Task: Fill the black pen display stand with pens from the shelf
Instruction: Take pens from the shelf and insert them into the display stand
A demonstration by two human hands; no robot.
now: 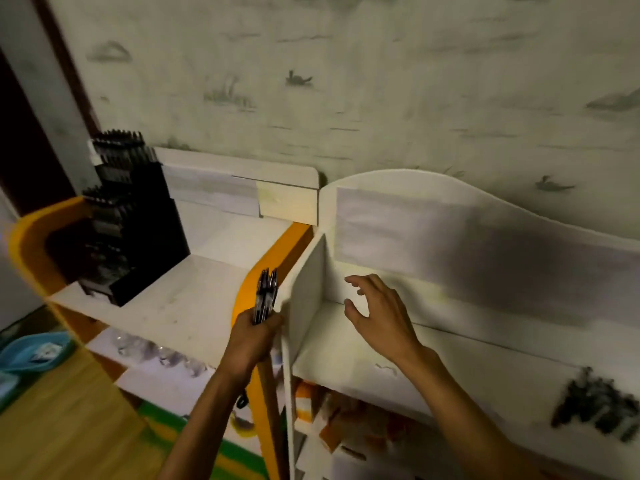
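Left hand (254,329) grips a bundle of pens (266,294) at centre frame; right hand (375,313) hovers open, empty. Black pen display stand (131,220) — partly stocked — stands on the shelf (180,299) at left. Carry the bundle upright to the stand — then slot pens singly into free slots.

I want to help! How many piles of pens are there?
3: a bunch in the left hand, rows in the black stand, a loose pile on the right shelf. Others may be hidden.
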